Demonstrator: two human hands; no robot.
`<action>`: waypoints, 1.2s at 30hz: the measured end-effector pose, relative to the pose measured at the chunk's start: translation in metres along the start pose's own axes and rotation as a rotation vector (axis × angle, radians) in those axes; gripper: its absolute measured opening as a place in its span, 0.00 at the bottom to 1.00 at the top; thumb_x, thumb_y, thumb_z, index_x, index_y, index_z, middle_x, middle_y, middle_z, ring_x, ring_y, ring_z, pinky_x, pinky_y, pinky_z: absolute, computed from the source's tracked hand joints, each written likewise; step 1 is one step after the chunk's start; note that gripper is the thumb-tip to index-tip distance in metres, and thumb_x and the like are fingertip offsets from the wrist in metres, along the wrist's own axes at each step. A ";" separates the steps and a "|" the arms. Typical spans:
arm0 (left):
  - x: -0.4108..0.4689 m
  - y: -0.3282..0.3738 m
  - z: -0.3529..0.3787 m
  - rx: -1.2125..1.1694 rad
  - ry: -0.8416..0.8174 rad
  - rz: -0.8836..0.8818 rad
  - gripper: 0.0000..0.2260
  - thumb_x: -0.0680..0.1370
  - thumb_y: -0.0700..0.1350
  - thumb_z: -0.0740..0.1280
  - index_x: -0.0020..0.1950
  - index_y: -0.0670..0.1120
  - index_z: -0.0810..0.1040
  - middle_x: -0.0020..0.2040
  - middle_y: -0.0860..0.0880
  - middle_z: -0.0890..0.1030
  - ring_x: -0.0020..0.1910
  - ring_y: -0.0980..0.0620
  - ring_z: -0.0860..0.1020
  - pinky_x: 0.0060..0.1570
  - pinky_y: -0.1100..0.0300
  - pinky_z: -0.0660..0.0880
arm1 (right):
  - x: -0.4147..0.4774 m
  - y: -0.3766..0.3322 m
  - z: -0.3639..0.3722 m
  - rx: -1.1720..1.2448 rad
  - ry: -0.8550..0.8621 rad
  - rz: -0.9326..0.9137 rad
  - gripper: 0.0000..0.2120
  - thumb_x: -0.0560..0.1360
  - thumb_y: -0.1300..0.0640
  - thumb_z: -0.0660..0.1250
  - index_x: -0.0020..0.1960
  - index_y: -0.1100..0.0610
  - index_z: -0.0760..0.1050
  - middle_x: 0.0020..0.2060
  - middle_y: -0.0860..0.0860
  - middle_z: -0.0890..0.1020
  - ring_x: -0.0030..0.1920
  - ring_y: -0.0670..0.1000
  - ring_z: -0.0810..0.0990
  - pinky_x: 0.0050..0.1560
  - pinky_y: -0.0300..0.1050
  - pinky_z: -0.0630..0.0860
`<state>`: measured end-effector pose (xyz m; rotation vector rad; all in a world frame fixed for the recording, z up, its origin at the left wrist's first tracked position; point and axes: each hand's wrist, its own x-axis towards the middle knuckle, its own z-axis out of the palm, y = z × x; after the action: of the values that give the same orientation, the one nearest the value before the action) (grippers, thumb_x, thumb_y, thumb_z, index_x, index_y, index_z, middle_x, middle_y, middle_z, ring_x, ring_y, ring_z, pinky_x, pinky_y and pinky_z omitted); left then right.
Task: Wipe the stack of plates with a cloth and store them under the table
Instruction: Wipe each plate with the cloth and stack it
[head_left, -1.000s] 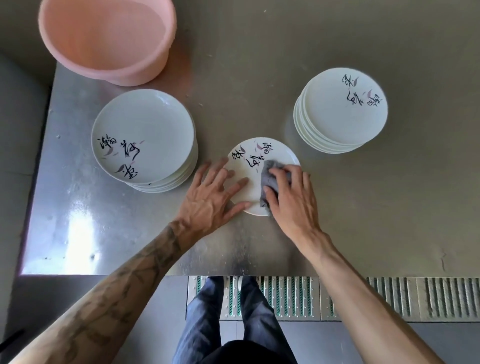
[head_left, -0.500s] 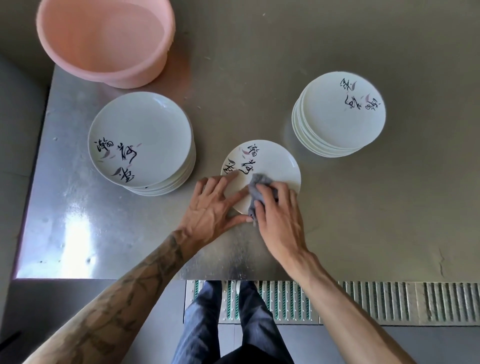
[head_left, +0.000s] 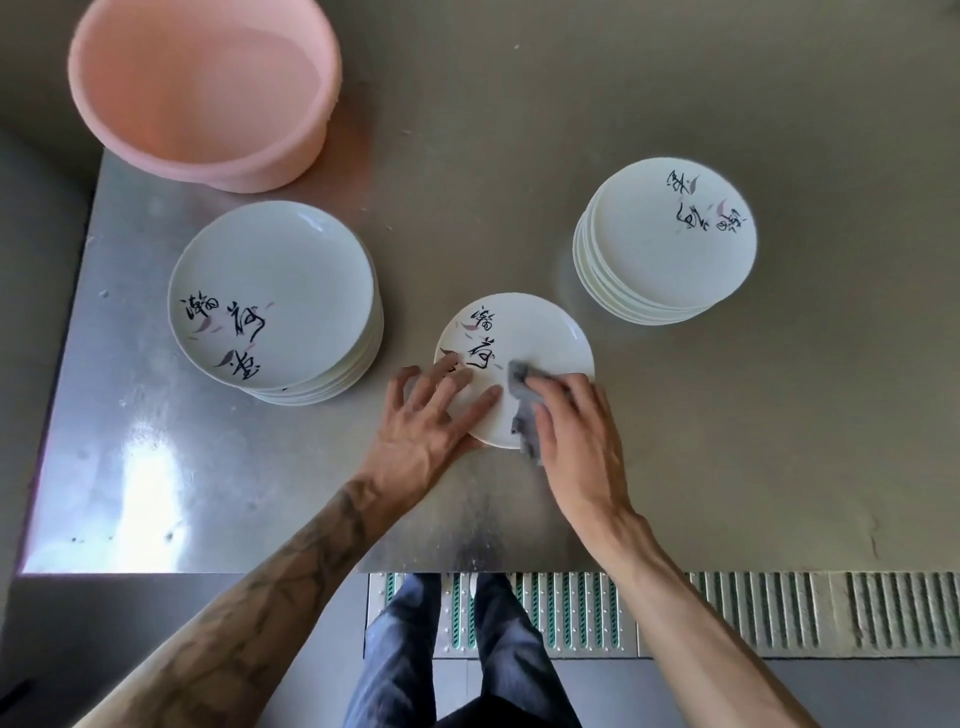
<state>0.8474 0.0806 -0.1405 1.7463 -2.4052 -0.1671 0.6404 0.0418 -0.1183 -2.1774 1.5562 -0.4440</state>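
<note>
Grey cloth (head_left: 521, 382), under flat right grip (head_left: 576, 441), has reached five o'clock on the plate (head_left: 537, 338) (flat left grip (head_left: 426, 421) steadies); wiping unfinished.

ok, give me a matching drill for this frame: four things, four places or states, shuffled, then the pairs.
1 pink basin
2 grey cloth
3 single plate
4 left hand

A pressed under the right hand
B far left of the table
C fingers spread on the single plate's rim
D flat between left stack and right stack

Pairs: 1-B, 2-A, 3-D, 4-C
</note>
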 end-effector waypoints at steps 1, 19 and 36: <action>0.001 0.002 -0.002 -0.007 0.001 -0.012 0.23 0.80 0.49 0.73 0.74 0.47 0.76 0.67 0.39 0.78 0.73 0.36 0.73 0.65 0.36 0.71 | 0.001 0.001 -0.006 0.043 0.058 0.023 0.16 0.79 0.65 0.66 0.66 0.56 0.79 0.56 0.53 0.78 0.55 0.56 0.76 0.58 0.50 0.76; 0.030 -0.007 -0.046 -1.009 0.058 -0.451 0.14 0.85 0.55 0.61 0.49 0.46 0.76 0.40 0.49 0.76 0.38 0.52 0.73 0.38 0.55 0.70 | 0.051 -0.008 -0.036 0.378 0.315 0.125 0.13 0.84 0.62 0.63 0.66 0.58 0.77 0.58 0.45 0.75 0.62 0.50 0.77 0.66 0.42 0.71; 0.018 -0.026 -0.013 -1.023 -0.276 -0.462 0.57 0.64 0.55 0.85 0.82 0.63 0.51 0.72 0.53 0.73 0.62 0.57 0.77 0.62 0.60 0.76 | 0.065 0.015 0.003 -0.008 -0.007 0.011 0.18 0.83 0.49 0.62 0.69 0.54 0.76 0.60 0.53 0.76 0.54 0.57 0.71 0.61 0.52 0.69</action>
<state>0.8691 0.0556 -0.1313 1.6971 -1.4561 -1.4566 0.6507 -0.0231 -0.1277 -2.1731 1.5684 -0.4263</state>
